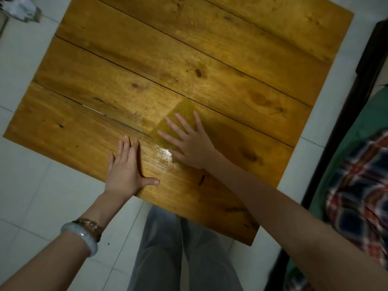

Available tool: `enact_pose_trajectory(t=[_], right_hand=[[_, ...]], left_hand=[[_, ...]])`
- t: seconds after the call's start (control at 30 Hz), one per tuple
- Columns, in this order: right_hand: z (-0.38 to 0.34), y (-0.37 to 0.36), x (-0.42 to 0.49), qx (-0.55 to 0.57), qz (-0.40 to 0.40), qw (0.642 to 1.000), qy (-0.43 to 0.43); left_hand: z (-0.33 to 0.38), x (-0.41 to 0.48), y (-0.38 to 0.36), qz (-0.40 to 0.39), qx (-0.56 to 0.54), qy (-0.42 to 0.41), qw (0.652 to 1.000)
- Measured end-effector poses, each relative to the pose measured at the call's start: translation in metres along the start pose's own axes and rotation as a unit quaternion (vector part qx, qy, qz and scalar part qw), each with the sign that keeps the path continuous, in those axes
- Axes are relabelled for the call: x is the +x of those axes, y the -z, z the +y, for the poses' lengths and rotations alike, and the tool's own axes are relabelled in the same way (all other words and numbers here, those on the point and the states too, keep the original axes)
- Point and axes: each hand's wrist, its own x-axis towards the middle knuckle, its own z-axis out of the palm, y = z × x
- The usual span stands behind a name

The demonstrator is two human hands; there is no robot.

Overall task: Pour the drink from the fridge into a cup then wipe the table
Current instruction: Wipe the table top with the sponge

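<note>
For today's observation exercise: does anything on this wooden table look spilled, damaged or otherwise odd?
Yes. A shiny wet patch lies on the table between the left hand and the right hand, which presses a yellow cloth flat. Also, a gap between two planks shows light through it.

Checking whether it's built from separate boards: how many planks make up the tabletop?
4. The far plank, the next plank below it, the third plank, and the nearest plank under both hands. None look hidden.
</note>
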Motion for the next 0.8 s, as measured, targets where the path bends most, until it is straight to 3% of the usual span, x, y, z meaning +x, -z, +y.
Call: enact_pose_trajectory(t=[0.1,0.23,0.3,0.4,0.47,0.6,0.7,0.8], right_hand=[[0.020,-0.013,-0.048,0.001,0.040,0.999,0.001],[0.034,-0.015,-0.085,0.025,0.050,0.981,-0.187],[0.018,-0.013,-0.081,0.067,0.045,0.950,-0.302],[-0.021,-0.004,-0.044,0.150,0.045,0.872,-0.463],[-0.036,0.005,-0.019,0.202,0.046,0.828,-0.522],[-0.038,0.016,-0.010,0.290,0.018,0.809,-0.511],[-0.032,0.032,-0.040,0.359,0.134,0.792,-0.476],[-0.022,0.038,-0.082,0.403,0.262,0.709,-0.516]], left_hand=[[0.002,0.000,0.001,-0.002,-0.005,0.005,1.000],[0.005,0.000,0.003,-0.007,0.007,0.016,1.000],[0.006,0.000,0.003,-0.006,0.006,0.018,1.000],[0.006,0.000,0.003,-0.017,0.006,0.018,1.000],[0.005,0.001,0.004,-0.026,-0.017,0.023,0.999],[0.022,0.000,0.012,0.031,-0.128,0.013,0.991],[0.056,-0.002,0.019,0.084,-0.176,-0.045,0.980],[0.094,0.005,0.019,0.083,-0.204,-0.082,0.972]])
